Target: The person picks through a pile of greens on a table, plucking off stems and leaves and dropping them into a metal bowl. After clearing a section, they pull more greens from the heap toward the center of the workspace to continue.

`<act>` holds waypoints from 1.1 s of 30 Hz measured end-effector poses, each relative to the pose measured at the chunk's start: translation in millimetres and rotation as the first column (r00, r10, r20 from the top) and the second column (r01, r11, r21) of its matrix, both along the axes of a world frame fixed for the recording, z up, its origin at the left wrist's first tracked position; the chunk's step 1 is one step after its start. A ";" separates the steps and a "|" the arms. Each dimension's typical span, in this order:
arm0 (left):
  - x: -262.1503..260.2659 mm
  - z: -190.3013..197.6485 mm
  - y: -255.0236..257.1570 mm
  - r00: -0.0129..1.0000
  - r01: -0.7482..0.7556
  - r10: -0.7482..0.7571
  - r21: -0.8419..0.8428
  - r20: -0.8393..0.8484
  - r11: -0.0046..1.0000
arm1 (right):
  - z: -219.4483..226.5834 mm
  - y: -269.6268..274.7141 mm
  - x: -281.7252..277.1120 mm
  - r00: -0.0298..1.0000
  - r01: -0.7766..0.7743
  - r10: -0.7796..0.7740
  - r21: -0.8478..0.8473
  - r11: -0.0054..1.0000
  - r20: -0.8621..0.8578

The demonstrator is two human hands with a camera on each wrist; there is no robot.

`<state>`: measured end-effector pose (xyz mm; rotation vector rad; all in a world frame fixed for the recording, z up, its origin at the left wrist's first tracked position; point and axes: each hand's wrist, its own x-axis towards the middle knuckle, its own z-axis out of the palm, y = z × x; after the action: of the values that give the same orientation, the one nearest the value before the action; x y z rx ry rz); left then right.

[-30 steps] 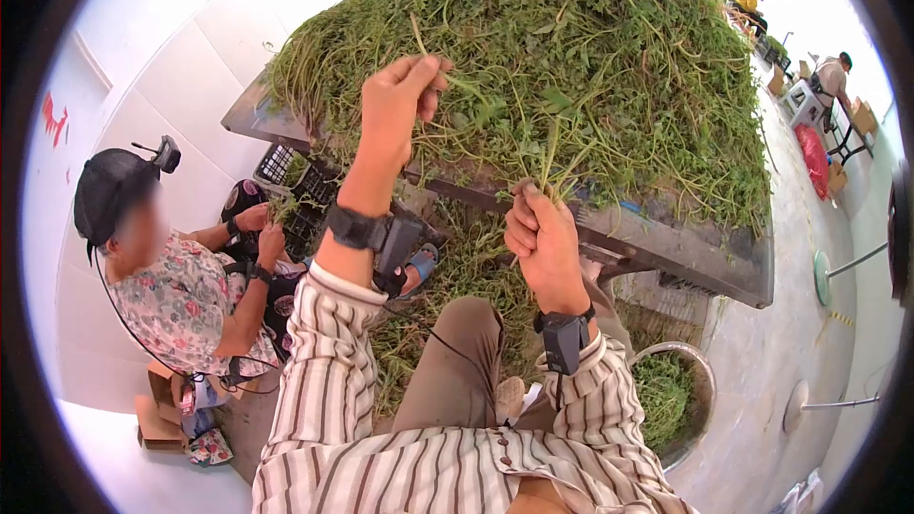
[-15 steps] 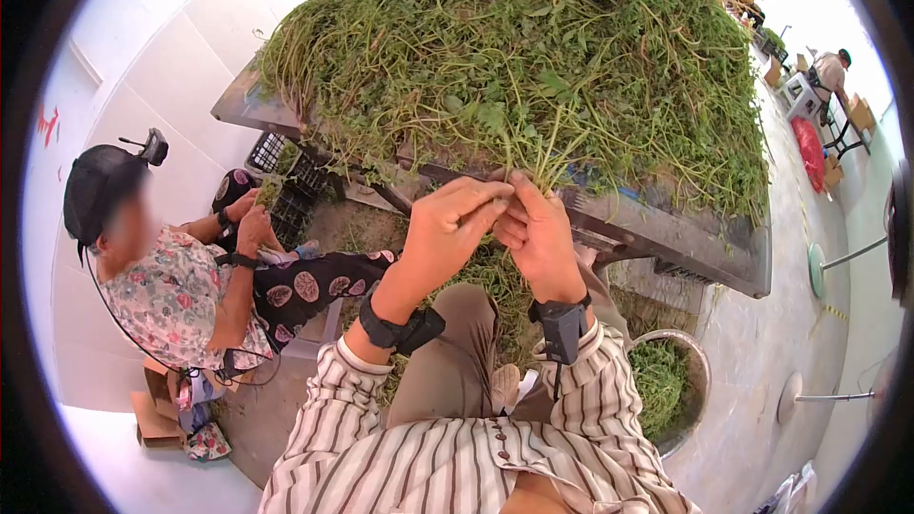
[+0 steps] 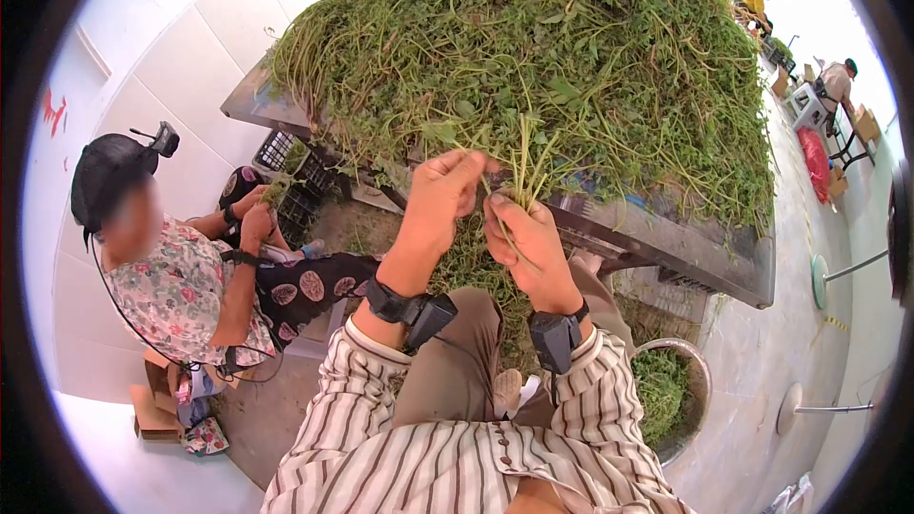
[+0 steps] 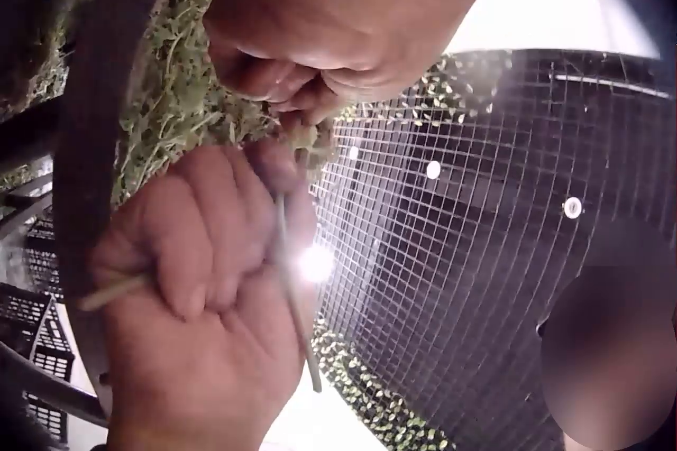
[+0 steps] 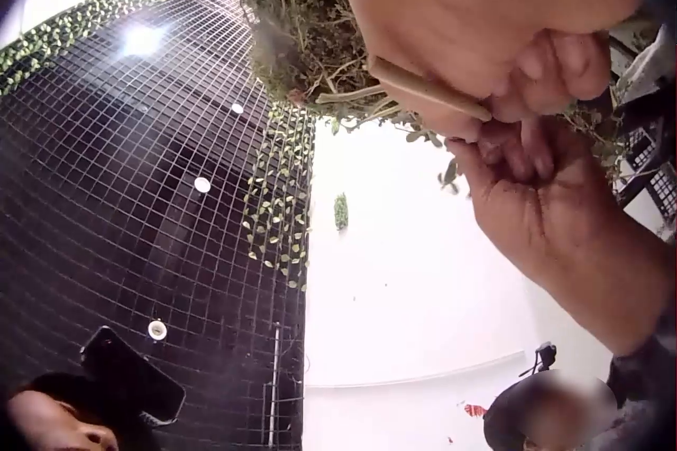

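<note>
In the head view my left hand has its thumb and fingers pinched on a thin green stem, just left of my right hand. A small bunch of pale green stems is gripped in the right hand, leafy ends pointing up toward the heap. The left wrist view shows the left hand close above the right hand, from whose fist a cut-looking stem sticks out. In the right wrist view a stem lies along the right hand; the left fingers are close by.
A big heap of leafy greens covers the table, whose front edge is beyond the hands. A round basin of greens stands at lower right. Another person sits at left beside black crates. More people are far right.
My left hand came down from over the heap to the right hand, then moved slightly up and apart from it. The right hand keeps its bunch and has shifted slightly left.
</note>
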<state>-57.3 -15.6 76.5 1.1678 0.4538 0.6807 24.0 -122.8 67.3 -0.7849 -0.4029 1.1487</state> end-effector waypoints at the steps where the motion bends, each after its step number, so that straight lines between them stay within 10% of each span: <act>1: -1.1 0.4 4.9 0.999 -0.047 0.047 -0.029 0.021 0.998 | 1.9 -2.1 -1.3 0.999 -0.027 0.028 -0.027 0.999 0.030; 5: -2.6 2.8 23.7 0.964 -0.262 0.262 0.011 -0.038 0.965 | -3.0 -1.7 -4.4 0.991 -0.119 0.121 -0.038 0.992 0.053; 6: -7.2 -13.4 53.8 0.890 -0.396 0.453 0.567 0.044 0.723 | -0.5 -6.9 -9.6 0.992 -0.119 0.121 -0.041 0.992 0.043; 7: -19.3 -11.9 84.6 0.895 -0.425 0.434 -0.107 0.097 0.899 | 6.9 -13.9 -13.9 0.982 -0.155 0.161 -0.061 0.986 0.101; 10: -39.1 17.4 95.1 0.802 -0.598 0.591 0.114 0.088 0.793 | 3.9 -13.2 -8.6 0.989 -0.131 0.134 -0.045 0.990 0.056; 19: 22.1 30.5 89.1 0.925 0.005 0.168 0.454 -0.340 0.891 | -2.9 -3.4 -0.7 0.996 -0.011 0.013 0.022 1.000 -0.089; 22: 49.9 28.8 104.8 0.946 0.052 0.158 0.617 -0.282 0.786 | -6.2 0.0 5.1 0.992 0.011 -0.010 0.006 1.000 -0.125; 24: 54.6 15.5 124.9 0.917 0.170 0.301 0.940 -0.261 0.295 | -9.0 -0.6 10.4 0.983 0.044 -0.037 0.036 0.998 -0.178; 27: 48.6 3.2 130.2 0.783 0.437 0.390 0.875 -0.483 0.206 | -4.7 -6.5 12.6 0.982 0.058 -0.050 0.039 0.998 -0.180; 33: 42.9 0.3 135.1 0.787 0.493 0.359 0.861 -0.501 0.121 | -4.3 -9.3 11.9 0.988 0.034 -0.030 0.027 0.999 -0.149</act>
<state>-14.5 119.6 76.8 2.8669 0.4460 0.4077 35.8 -132.1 62.9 -0.6729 -0.2811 1.1604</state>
